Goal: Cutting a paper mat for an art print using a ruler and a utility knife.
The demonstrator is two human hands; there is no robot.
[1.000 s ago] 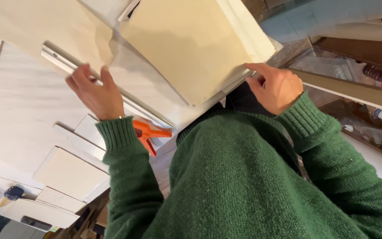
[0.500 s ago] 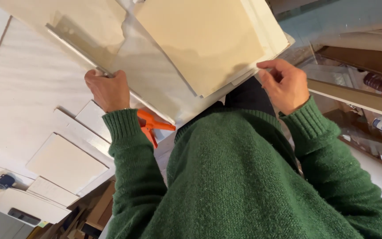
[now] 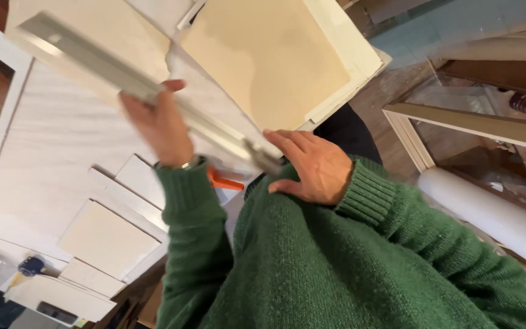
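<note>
Drawer (image 3: pixel 275 61), pale and boxy, sits tilted high in the head view, its metal rail (image 3: pixel 147 91) running slantwise along the near side. The left hand (image 3: pixel 159 125) reaches up with its grip closed on the rail, thumb over the top. The right hand (image 3: pixel 308 164) lies open and flat near the rail's lower end, fingers spread against the drawer's edge and clamping nothing. Below, flat panels (image 3: pixel 105 237) lie on the pale surface (image 3: pixel 50 158), and an orange tool (image 3: pixel 223 181) peeks out beside the left sleeve.

With only one hand truly gripping, the drawer could slip or swing down, and the rail might slide and pinch fingers. The green sweater hides the drawer's lower corner; the tool is mostly covered, and the drawer's far end is cut off.
</note>
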